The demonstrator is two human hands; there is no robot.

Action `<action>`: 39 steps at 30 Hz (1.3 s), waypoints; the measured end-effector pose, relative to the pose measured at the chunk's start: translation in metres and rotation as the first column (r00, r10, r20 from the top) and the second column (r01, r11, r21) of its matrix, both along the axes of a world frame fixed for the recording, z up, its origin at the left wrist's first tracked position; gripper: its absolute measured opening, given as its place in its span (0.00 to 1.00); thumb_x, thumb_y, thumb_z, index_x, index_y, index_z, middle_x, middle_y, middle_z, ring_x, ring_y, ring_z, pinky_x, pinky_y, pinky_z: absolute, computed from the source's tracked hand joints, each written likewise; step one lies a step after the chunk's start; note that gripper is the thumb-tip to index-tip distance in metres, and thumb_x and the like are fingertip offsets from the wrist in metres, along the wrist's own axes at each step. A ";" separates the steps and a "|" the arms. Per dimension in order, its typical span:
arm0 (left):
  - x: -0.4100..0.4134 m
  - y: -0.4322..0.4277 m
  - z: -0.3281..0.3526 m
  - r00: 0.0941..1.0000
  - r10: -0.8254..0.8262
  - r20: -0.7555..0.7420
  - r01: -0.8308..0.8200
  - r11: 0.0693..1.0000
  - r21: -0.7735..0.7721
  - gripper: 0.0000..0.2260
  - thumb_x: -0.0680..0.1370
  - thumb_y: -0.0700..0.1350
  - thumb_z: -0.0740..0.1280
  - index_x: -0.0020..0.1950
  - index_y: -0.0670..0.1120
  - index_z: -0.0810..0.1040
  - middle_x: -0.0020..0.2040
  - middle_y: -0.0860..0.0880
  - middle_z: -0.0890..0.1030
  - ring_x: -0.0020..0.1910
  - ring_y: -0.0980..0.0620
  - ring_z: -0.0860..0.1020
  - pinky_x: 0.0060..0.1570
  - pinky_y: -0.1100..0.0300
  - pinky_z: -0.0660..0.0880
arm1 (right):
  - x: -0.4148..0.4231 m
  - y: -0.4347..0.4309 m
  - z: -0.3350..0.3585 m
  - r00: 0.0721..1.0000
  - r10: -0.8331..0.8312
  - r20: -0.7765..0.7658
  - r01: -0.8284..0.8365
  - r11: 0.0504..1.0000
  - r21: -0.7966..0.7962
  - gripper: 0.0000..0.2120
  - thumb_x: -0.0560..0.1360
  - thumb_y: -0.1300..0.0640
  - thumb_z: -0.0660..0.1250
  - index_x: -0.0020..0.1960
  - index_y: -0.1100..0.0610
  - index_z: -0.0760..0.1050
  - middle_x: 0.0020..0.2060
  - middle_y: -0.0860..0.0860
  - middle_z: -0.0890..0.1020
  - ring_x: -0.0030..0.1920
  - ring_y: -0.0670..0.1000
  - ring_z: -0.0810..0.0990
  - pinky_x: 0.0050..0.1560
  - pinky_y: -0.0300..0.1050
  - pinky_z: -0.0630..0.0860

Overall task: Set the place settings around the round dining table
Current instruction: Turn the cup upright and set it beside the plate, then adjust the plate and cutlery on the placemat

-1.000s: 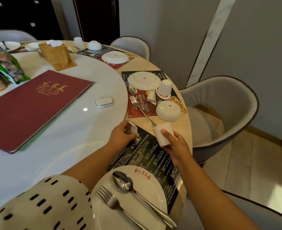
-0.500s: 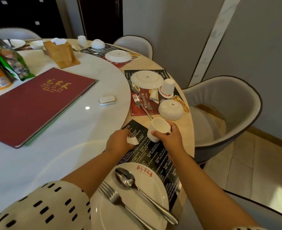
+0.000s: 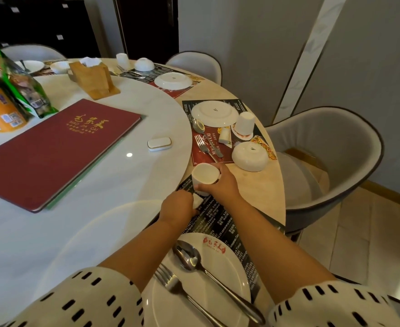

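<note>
On the left, my left hand is curled around a small white piece; what it is I cannot tell. Just beside it is the cup, mouth up, over the far end of the dark placemat, close to the rim of the white turntable. If its foot already touches the mat, I cannot see. My right hand grips it around the wall from the right side. I judge the cup to be light, stiff and glazed, so a little slippery, and it may chip if knocked. The best hold is around the middle of the wall. It is plain white and has no handle
</note>
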State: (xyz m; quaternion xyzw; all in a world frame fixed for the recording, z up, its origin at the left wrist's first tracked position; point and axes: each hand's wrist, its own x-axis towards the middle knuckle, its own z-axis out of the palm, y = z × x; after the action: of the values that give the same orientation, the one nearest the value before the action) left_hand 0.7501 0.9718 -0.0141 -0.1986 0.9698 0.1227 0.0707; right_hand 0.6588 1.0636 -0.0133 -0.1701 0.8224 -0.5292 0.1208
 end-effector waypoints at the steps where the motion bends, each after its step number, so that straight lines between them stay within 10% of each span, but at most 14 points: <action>1: 0.000 0.000 0.000 1.000 0.007 0.006 -0.007 1.000 0.009 0.16 0.76 0.52 0.66 0.55 0.41 0.78 0.53 0.44 0.80 0.50 0.46 0.79 0.48 0.57 0.74 | 0.000 0.000 0.000 1.000 0.006 -0.002 -0.006 1.000 -0.006 0.32 0.61 0.60 0.79 0.62 0.56 0.70 0.57 0.52 0.76 0.56 0.48 0.73 0.54 0.42 0.71; 15: 0.009 0.001 -0.001 0.999 0.039 -0.015 -0.038 0.999 0.002 0.16 0.77 0.53 0.64 0.55 0.41 0.78 0.52 0.44 0.81 0.49 0.47 0.79 0.46 0.59 0.73 | 0.008 0.008 -0.002 0.997 0.075 0.036 -0.076 0.997 0.022 0.44 0.65 0.53 0.78 0.74 0.54 0.58 0.69 0.51 0.68 0.66 0.49 0.67 0.59 0.40 0.65; 26: 0.086 0.021 0.079 0.940 0.078 -0.331 -0.072 0.997 0.030 0.17 0.78 0.52 0.63 0.62 0.44 0.77 0.60 0.46 0.78 0.59 0.48 0.74 0.56 0.56 0.71 | 0.069 0.076 0.059 0.987 0.008 -0.160 -0.023 0.995 -0.092 0.31 0.76 0.51 0.66 0.74 0.51 0.58 0.71 0.49 0.65 0.70 0.47 0.63 0.62 0.36 0.60; 39: 0.247 0.135 0.100 0.991 0.004 -0.130 -0.013 0.998 -0.067 0.23 0.79 0.61 0.51 0.71 0.55 0.67 0.75 0.53 0.63 0.76 0.52 0.54 0.73 0.45 0.44 | 0.220 0.195 0.065 0.848 0.355 -0.393 -0.151 0.873 0.463 0.32 0.79 0.43 0.57 0.76 0.55 0.51 0.76 0.53 0.57 0.77 0.55 0.48 0.75 0.55 0.48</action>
State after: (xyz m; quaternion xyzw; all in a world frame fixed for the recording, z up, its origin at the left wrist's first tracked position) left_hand 0.9976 1.1068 0.0864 -0.1965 0.9751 0.1026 0.0001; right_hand 0.8792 1.2582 0.0521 -0.3718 0.8896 -0.2642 0.0234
